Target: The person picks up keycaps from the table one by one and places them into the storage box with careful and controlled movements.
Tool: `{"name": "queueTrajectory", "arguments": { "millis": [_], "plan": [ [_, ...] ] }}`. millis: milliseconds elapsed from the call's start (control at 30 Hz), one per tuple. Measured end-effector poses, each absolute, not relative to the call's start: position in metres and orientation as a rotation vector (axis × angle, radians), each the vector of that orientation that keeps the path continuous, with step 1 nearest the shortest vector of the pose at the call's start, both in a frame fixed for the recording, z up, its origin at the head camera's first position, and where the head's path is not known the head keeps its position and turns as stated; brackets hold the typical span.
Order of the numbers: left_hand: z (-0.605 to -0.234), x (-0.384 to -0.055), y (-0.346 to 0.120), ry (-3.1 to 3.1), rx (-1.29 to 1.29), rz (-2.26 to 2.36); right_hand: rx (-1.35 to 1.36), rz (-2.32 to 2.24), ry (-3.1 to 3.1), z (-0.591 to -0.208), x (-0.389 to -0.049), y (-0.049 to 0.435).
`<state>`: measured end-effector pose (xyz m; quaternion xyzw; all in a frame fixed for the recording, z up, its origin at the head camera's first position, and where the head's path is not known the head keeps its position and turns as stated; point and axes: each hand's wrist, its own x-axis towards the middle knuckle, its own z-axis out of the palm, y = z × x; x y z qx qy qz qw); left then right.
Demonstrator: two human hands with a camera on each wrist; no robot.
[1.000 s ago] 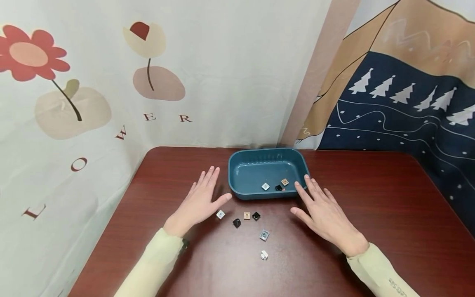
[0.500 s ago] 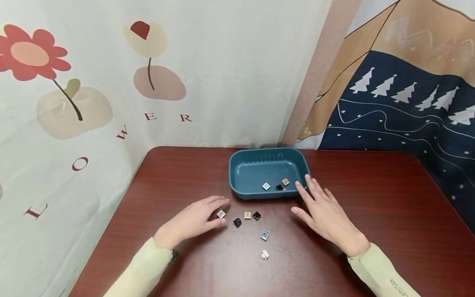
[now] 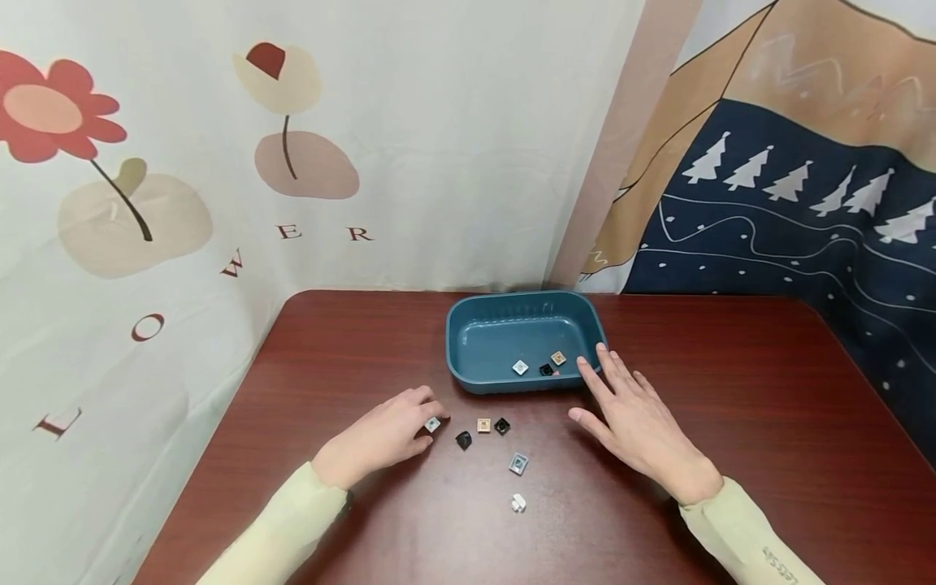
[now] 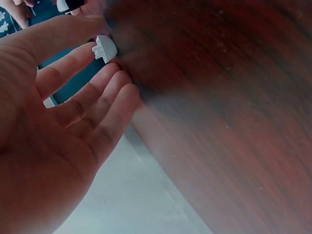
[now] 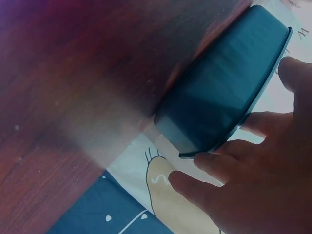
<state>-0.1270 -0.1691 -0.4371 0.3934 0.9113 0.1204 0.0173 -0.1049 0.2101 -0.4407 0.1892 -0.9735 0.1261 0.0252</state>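
Note:
Low over the table's left half, my left hand [image 3: 380,431] has its thumb and fingers bent on either side of a white keycap [image 3: 432,425], which lies on the wood. In the left wrist view that keycap [image 4: 106,49] shows its stem beside the index fingertip, with a gap towards the thumb. My right hand [image 3: 643,431] reaches to the right front corner of a blue tray [image 3: 468,380], its straight fingertips at the rim. From the right wrist the tray's outer wall [image 5: 219,87] shows beside those fingers.
Loose on the table are a black keycap [image 3: 464,439], a beige keycap [image 3: 483,425], another black keycap [image 3: 501,426], a grey-blue keycap [image 3: 518,464] and a white keycap piece [image 3: 518,503]. Several keycaps, including a beige one [image 3: 559,357], lie inside the tray. A printed curtain [image 3: 439,162] hangs behind.
My left hand has come down from beside the tray to the white keycap, its fingers bending in around it. The right hand stays at the tray's rim.

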Motion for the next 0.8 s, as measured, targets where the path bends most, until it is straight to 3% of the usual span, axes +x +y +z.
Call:
{"name": "queueTrajectory", "arguments": {
  "millis": [800],
  "plan": [
    [-0.4303,-0.1304,-0.1632,2.85,1.341,0.47,0.586,0.393,-3.001,-0.4409,-0.1044,0.2111]
  ]
}}
